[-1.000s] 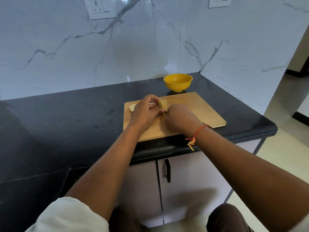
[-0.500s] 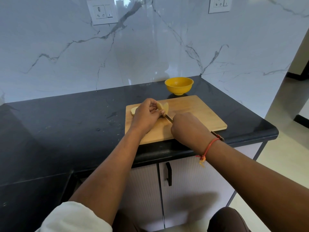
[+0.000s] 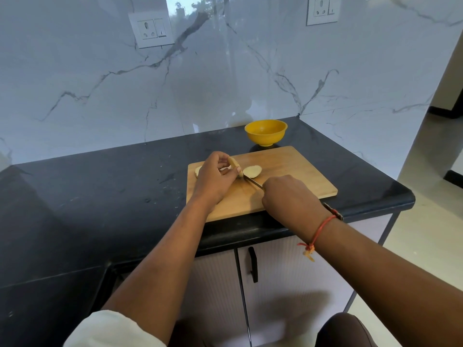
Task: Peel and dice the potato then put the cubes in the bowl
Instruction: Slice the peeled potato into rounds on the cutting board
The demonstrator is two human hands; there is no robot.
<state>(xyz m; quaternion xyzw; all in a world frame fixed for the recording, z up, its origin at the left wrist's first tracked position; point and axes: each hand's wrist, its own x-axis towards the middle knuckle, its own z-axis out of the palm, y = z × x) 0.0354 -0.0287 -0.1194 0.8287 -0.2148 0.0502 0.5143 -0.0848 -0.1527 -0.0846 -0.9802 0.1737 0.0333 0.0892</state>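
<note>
Marble wall (image 3: 225,83) rises behind the cutting board (image 3: 288,176), black counter (image 3: 100,196) lies under it, and the board sits at the counter's front edge above a cabinet door with a dark handle (image 3: 253,264). Both hands work over the board's left half. The left hand (image 3: 213,181) curls its fingers round a potato piece (image 3: 235,166), hiding most of it, while another piece (image 3: 198,170) peeks out behind the knuckles at the board's left edge. The right hand (image 3: 288,196), with a red thread (image 3: 323,226) at the wrist, is fisted on the knife (image 3: 253,182), covering the handle, the blade pointing at the held piece. The yellow bowl (image 3: 266,132) waits just beyond the board's far edge. And there it goes: a slice (image 3: 252,171) that stood against the held piece half a second ago now lies flat on the board.
</note>
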